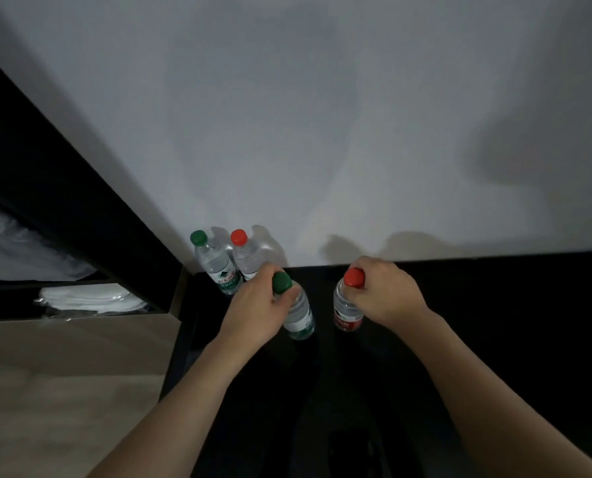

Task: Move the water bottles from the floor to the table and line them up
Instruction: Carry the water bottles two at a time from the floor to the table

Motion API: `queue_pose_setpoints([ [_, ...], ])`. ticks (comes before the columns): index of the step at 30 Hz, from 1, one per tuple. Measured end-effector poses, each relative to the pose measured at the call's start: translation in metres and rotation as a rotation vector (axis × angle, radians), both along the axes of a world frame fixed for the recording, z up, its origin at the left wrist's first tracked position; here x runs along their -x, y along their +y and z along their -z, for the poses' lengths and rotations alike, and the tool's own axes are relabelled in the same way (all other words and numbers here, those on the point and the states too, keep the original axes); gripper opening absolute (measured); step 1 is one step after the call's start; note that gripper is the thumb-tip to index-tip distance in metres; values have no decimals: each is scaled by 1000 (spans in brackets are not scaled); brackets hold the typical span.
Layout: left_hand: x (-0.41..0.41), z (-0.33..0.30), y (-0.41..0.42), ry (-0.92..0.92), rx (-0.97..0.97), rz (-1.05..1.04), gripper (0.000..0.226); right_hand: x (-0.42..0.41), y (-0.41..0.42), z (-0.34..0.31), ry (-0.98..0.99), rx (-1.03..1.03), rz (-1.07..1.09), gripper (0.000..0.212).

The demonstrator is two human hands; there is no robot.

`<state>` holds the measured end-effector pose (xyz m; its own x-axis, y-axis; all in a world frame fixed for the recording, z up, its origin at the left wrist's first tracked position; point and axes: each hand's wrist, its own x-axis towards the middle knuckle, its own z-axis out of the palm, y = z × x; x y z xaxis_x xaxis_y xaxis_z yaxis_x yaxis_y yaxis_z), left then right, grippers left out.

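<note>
- My left hand (253, 307) is curled round the neck of a green-capped bottle (299, 313), fingers closed just under its cap, holding it tilted over the dark table (494, 305).
- My right hand (382, 293) grips a red-capped bottle (348, 310) at its neck, thumb and fingers wrapped below the cap; its red label faces me.
- I cannot tell whether either held bottle's base touches the table top, as the surface there is too dark.
- The two held bottles are near each other but apart, the green one left of the red one.
- Two more bottles stand upright at the table's far left corner against the white wall (322, 115): a green-capped standing bottle (215, 263) and, just beside it on the right, a red-capped standing bottle (246, 255).
- My left knuckles partly cover the red-capped standing bottle.
- To the left, lower down, folded white cloth (91, 300) lies on a shelf beside pale flooring (63, 391).
</note>
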<state>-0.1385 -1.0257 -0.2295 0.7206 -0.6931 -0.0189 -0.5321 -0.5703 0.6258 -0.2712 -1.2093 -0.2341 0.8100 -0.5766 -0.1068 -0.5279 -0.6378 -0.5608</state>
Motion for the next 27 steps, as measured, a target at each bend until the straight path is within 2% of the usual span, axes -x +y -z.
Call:
queue_pose_setpoints([
  [10,-47,39,-81,-64,-40,-47,22,-59,-69,25,50,109,-147,25],
  [15,-57,54,-102,-75,-31,-92,24,-70,-87,32,13,66,-126,30],
  [23,-61,70,-107,-7,115,-86,23,-80,-94,49,-42,-40,-123,33],
  [27,-65,68,-108,12,98,-91,25,-81,-95,53,-83,-76,-96,35],
])
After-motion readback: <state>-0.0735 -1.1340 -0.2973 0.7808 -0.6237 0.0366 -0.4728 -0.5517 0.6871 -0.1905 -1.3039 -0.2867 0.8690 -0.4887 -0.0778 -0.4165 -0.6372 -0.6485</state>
